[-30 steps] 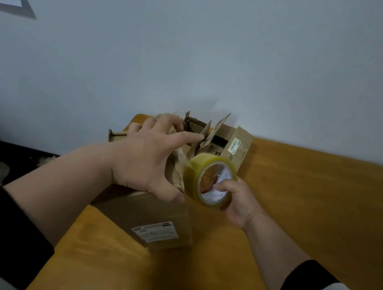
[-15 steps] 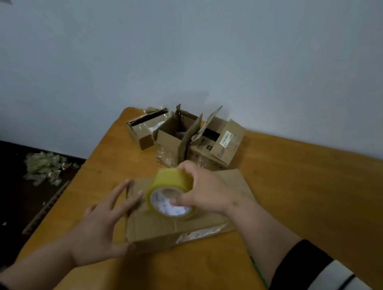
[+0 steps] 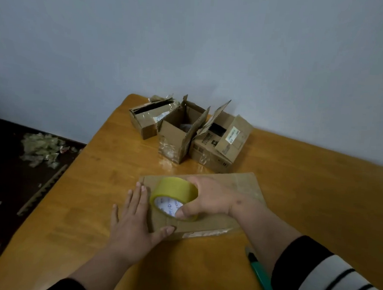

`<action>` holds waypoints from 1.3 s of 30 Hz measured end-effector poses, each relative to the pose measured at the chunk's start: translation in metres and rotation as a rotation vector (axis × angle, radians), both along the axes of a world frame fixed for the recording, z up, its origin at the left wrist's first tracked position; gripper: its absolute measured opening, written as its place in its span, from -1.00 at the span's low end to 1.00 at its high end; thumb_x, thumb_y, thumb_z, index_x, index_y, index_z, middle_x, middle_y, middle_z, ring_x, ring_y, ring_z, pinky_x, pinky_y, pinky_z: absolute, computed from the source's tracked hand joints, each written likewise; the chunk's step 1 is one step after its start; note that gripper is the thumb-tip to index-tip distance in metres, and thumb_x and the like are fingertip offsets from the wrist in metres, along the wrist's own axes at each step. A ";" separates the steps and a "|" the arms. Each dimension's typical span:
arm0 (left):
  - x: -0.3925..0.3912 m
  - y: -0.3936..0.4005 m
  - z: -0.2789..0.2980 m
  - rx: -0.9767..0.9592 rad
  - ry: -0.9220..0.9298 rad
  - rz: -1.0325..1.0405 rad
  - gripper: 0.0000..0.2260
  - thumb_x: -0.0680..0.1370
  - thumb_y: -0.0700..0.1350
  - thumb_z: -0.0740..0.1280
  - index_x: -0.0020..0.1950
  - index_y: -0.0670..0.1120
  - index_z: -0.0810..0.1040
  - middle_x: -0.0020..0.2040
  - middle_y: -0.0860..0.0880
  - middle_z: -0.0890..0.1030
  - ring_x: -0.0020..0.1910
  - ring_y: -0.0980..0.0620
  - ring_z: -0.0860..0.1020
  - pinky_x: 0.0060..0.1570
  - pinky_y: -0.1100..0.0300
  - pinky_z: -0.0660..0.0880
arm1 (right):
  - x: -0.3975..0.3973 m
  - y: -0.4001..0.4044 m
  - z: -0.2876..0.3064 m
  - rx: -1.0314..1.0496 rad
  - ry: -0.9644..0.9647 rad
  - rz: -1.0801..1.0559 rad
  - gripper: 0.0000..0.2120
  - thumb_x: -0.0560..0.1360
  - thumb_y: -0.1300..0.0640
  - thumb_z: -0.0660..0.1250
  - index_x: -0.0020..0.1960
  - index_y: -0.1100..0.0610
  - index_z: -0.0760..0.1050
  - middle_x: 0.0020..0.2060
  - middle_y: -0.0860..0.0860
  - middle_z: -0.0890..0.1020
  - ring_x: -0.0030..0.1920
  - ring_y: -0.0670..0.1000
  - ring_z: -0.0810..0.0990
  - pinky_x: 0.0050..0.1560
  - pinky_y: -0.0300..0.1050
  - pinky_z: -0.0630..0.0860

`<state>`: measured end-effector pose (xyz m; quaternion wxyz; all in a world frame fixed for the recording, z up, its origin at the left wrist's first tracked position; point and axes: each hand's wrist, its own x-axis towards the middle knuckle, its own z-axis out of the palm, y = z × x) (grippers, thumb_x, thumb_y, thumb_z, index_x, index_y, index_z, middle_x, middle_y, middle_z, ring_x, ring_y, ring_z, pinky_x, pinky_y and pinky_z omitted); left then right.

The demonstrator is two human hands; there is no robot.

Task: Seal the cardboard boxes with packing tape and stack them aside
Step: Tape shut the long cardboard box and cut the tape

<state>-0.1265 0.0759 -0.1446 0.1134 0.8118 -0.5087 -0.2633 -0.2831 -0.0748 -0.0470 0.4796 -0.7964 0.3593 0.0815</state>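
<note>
Since half a second ago, the left hand (image 3: pixel 134 227) has slid up flat, fingers spread, against the flat brown cardboard box (image 3: pixel 239 188) at frame centre; the right hand (image 3: pixel 209 199) grips the yellow packing-tape roll (image 3: pixel 174 193) on it. A green pen-like tool (image 3: pixel 262 277) lies lower right. Three opened small cartons (image 3: pixel 180 130) stand beyond, bare orange wooden table (image 3: pixel 318 186) to their right.

Far side: three open boxes (image 3: pixel 187 131) stand close together, blocking the back of the bench (image 3: pixel 318 186).
Right side: bare bench, free passage.
Near right: green pen (image 3: pixel 261 277) lies there.
</note>
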 end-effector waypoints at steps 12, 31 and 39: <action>-0.002 -0.010 -0.005 0.027 0.174 0.118 0.10 0.11 0.65 0.07 0.28 0.30 -0.65 0.46 0.24 -0.47 0.52 0.13 -0.32 0.47 -0.22 -0.27 | -0.123 -0.080 0.037 -0.515 0.459 0.055 -0.65 0.35 -0.18 0.50 -0.08 -0.02 0.44 -0.15 -0.10 0.58 -0.10 -0.01 0.56 -0.11 -0.12 0.45; -0.006 -0.024 -0.007 -0.081 0.826 0.321 0.16 0.23 0.05 0.58 0.50 0.40 -0.23 0.37 0.32 0.20 0.37 0.16 0.26 0.30 0.09 0.30 | -0.235 -0.077 -0.030 -0.494 0.667 -0.015 -0.74 0.41 0.05 0.29 0.04 -0.15 0.30 -0.15 -0.17 0.51 0.03 -0.02 0.52 0.13 0.02 0.15; -0.009 -0.020 0.000 -0.020 0.651 0.244 -0.07 0.28 0.23 0.55 0.30 0.65 -0.10 0.57 0.21 -0.04 0.51 0.01 0.13 0.41 -0.07 0.25 | -0.240 -0.077 -0.052 -0.529 0.607 -0.066 -0.82 0.39 0.04 0.32 -0.07 -0.09 0.34 -0.22 -0.19 0.47 -0.11 -0.08 0.45 0.17 0.04 0.12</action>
